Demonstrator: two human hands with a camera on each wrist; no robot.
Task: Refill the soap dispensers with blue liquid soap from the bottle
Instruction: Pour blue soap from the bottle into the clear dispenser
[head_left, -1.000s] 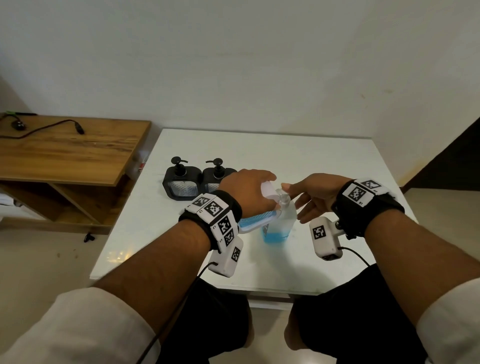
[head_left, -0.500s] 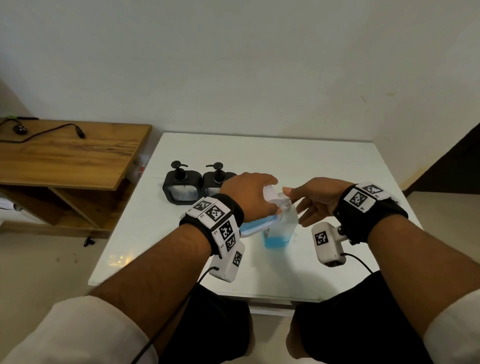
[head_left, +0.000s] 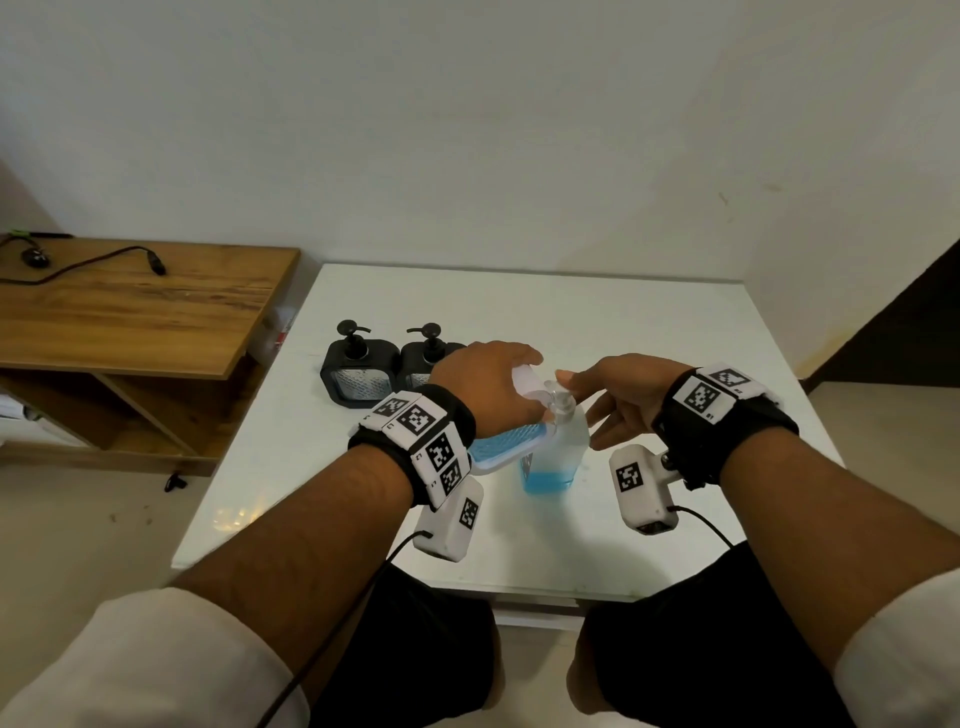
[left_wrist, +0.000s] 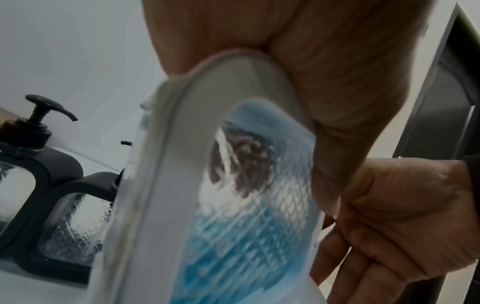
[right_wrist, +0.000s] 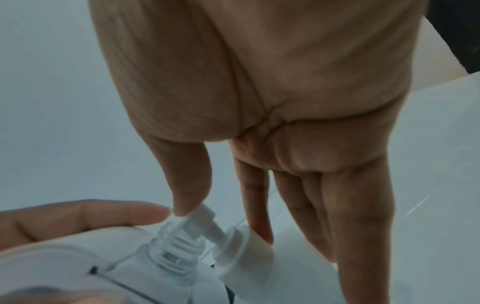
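blue soap sits low in the clear bottle (head_left: 555, 447), a shallow layer at the bottom, rest looks empty. bottle stands upright on the white table (head_left: 545, 312), near the front middle, pump head on top.

left hand (head_left: 485, 387) grips a white-framed dispenser (head_left: 506, 447) held tilted, neck end toward the bottle's pump. fingers wrapped over its upper end, thumb along the side in the left wrist view. its patterned clear window shows blue liquid filling the lower part, upper part clear.

right hand (head_left: 618, 395) is at the pump: thumb tip on the nozzle top, index tip at the collar below, other fingers straight and loose, pointing down. looks like a light pinch on the pump head (right_wrist: 205, 218). the dispenser's open threaded neck sits right against the pump spout in the right wrist view.

two black dispensers (head_left: 356, 371) (head_left: 428, 358) stand side by side, touching, at the table's left, behind the left hand. pumps fitted. windows look clear, no blue visible.

wooden shelf (head_left: 135, 306) left of the table, black cable (head_left: 93, 262) on it.
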